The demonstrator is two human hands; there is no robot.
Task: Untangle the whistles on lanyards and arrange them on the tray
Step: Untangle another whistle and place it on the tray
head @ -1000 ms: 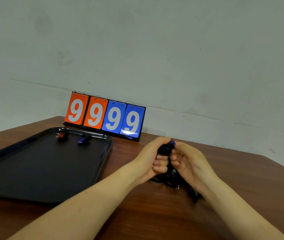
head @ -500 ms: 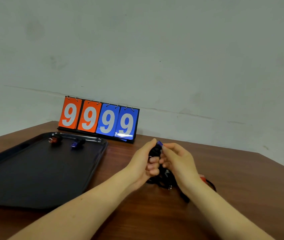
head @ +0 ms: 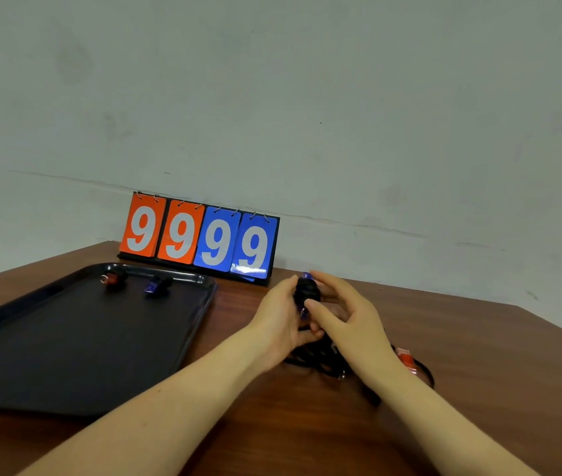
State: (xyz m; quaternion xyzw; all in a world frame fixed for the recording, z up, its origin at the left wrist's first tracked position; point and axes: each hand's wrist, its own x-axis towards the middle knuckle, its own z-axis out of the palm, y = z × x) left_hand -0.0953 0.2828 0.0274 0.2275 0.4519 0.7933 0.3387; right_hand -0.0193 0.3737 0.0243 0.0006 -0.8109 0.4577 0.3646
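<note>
At the centre of the frame, both hands, left (head: 277, 319) and right (head: 348, 322), are grasping the blue whistle's (head: 305, 290) wound lanyard above the worktop (head: 478, 355); better to unwind loops slowly, not pulling knots tight.

Hands: two, the left hand (head: 281, 321) and the right hand (head: 348, 321), both curled round the same wound bundle.
Whistles on the tray (head: 66, 389): two, one red whistle (head: 112, 279) and one blue whistle (head: 156, 285), side by side near the far rim.
Whistles off the tray: two can be made out, a blue-purple whistle (head: 305, 290) wrapped in black cord between the hands, and an orange-red whistle (head: 404, 359) on the table (head: 478, 372).
Loose lanyards (head: 320, 360): a black tangle, number unclear.
Trays: one.
Scoreboard (head: 200, 237): one, with four cards, two orange and two blue, each showing 9.
</note>
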